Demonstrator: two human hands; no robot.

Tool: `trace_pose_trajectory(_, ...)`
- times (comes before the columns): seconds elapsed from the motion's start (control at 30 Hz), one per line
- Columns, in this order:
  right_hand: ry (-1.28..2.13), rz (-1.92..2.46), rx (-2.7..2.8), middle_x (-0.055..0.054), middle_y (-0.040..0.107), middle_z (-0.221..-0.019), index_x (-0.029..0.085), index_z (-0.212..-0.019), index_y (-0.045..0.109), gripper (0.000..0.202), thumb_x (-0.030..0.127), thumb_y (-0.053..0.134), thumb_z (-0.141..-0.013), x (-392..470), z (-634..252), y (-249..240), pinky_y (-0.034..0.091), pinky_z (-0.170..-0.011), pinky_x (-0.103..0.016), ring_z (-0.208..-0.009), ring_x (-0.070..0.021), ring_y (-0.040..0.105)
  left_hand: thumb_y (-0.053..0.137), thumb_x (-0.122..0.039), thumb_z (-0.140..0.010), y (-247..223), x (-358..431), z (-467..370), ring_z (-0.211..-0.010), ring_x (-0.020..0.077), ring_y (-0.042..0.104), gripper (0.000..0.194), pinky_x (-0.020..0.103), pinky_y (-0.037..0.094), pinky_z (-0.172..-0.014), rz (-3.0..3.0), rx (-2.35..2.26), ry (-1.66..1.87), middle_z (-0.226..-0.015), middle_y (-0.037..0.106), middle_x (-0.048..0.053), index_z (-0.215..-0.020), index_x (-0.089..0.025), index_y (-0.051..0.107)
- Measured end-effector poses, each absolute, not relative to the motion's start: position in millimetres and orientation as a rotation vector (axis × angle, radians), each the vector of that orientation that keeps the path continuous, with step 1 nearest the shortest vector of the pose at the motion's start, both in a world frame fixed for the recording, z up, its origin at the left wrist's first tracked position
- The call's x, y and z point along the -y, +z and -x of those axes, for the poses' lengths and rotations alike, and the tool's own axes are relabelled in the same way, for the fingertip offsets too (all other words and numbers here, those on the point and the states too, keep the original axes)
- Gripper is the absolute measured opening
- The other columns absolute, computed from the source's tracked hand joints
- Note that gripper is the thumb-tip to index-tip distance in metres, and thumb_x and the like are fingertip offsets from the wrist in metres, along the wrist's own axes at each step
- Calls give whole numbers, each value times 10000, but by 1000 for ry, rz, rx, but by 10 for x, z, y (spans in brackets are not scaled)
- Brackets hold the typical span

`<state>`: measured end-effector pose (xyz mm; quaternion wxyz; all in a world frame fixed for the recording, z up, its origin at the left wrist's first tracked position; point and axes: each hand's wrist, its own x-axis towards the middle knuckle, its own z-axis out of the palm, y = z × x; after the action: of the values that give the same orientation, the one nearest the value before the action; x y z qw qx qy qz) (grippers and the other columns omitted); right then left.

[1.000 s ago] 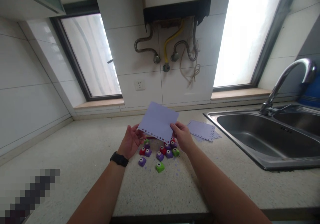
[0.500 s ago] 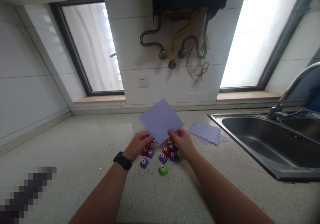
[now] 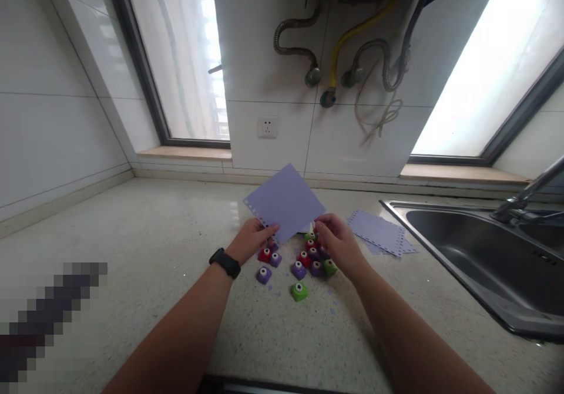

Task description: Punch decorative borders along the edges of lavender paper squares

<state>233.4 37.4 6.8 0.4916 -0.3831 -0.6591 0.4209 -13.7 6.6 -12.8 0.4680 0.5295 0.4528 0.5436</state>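
On a speckled worktop (image 3: 176,224), two bare hands work with a purple sheet (image 3: 286,197), which is held tilted above a scatter of small hole punches (image 3: 314,254) in red, purple and green. A row of cut-outs runs along the sheet's lower-left edge. The left hand (image 3: 252,241), with a dark watch (image 3: 224,263) at the wrist, pinches the sheet near its lower corner, the thumb flat on the upper face and the fingers underneath. The right hand (image 3: 341,244) is half curled at the right-hand corner, thumb and forefinger close together; whether they grip the edge, cannot be told.

Compared with a second ago, the sheet has turned so that its punched edge no longer faces the person but slants away to the left. Over the last half second the right thumb has left the sheet's face, and the left thumb has come further onto it. The shift suggests that the left hand now bears most of the sheet, with the right less tied to it.

A green punch (image 3: 299,291) stands nearest the person. To the right, other punched sheets (image 3: 376,231) lie overlapping beside the sink (image 3: 493,259).
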Motion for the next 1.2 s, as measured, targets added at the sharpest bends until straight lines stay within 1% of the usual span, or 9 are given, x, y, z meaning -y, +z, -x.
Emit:
trace_pose_trajectory(0.07,902,982,1770,-24,656,-759,204,-904,641,272,475,626,-919,-360,-2383,202,437,-616,-317,-657,-177,561,847,-502,-764,-161,-122,176,-440,107,465,384,249,292,-442,-1275,-1129,1374,-556,650,37,-742,-140,723)
trace_pose_trajectory(0.13,785,992,2054,-13,650,-731,203,-862,652,227,413,606,-936,-324,-2406,381,415,-618,-306,-659,-172,552,851,-491,-755,-195,-170,196,-432,96,442,385,242,281,-444,-1251,-1141,1404,-538,638,29,-710,-142,695)
trace_pose_trajectory(0.27,631,872,2690,-23,716,-804,208,-926,731,155,293,603,-947,-225,-2383,698,421,-668,-297,-702,-166,599,843,-488,-761,-244,-227,183,-426,81,417,382,225,265,-447,-1199,-1148,1452,-528,627,8,-734,-150,666)
trace_pose_trajectory(0.4,541,783,2985,-33,754,-835,223,-964,767,153,307,641,-942,-104,-2324,731,425,-678,-299,-725,-174,639,838,-486,-764,-270,-245,173,-435,80,429,375,217,271,-450,-1161,-1148,1494,-551,645,10,-777,-153,666)
trace_pose_trajectory(0.47,579,794,3030,-16,741,-768,231,-993,771,145,313,679,-916,-39,-2304,663,419,-651,-294,-680,-170,636,835,-483,-767,-281,-250,177,-434,79,429,371,217,259,-444,-1148,-1153,1503,-558,650,15,-773,-153,665)
trace_pose_trajectory(0.57,697,783,3050,-3,762,-789,245,-1080,766,231,322,742,-863,33,-2304,548,429,-643,-287,-678,-168,666,834,-476,-767,-295,-260,176,-428,76,418,365,218,241,-435,-1137,-1165,1503,-555,646,17,-765,-152,666)
trace_pose_trajectory(0.77,709,775,3047,9,773,-803,255,-1047,759,232,291,776,-818,41,-2377,415,430,-643,-288,-700,-174,691,843,-473,-750,-299,-264,142,-444,77,437,373,220,274,-440,-1133,-1174,1491,-556,639,18,-739,-147,662)
trace_pose_trajectory(1.03,439,819,3071,-15,753,-737,228,-942,730,136,233,752,-808,87,-2361,357,385,-611,-307,-670,-206,686,851,-474,-735,-267,-231,102,-447,73,438,379,212,275,-434,-1141,-1151,1467,-552,619,8,-713,-145,662)
trace_pose_trajectory(1.2,587,767,3016,0,744,-714,222,-910,698,115,281,757,-830,89,-2362,343,390,-603,-290,-645,-181,669,858,-459,-731,-266,-218,85,-474,82,487,363,203,291,-435,-1149,-1142,1461,-584,618,-3,-747,-151,667)
